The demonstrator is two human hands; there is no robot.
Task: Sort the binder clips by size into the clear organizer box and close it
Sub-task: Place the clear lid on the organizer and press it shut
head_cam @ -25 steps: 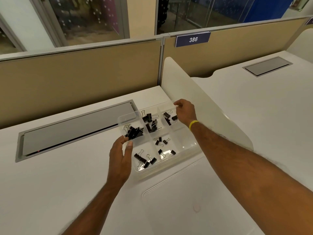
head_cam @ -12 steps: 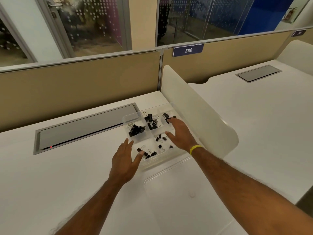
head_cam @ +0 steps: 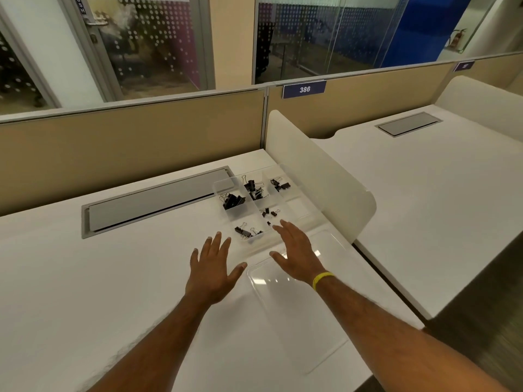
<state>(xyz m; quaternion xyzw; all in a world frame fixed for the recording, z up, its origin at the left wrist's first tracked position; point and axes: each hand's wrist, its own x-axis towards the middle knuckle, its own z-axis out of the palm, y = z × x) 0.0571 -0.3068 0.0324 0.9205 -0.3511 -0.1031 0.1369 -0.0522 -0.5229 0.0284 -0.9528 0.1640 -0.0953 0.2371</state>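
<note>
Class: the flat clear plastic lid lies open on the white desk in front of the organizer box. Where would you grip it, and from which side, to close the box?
Probably grip the flat clear plastic lid at its near edge, reaching from the person's side. It lies flat, seemingly joined to the clear organizer box along its far edge, so it would swing up and over.

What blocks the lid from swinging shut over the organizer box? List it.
Nothing visible blocks it. The clear lid lies open, flat on the desk, nearer the person than the organizer box. Both hands are open: the right hand over the lid's far edge, the left hand beside it.
</note>
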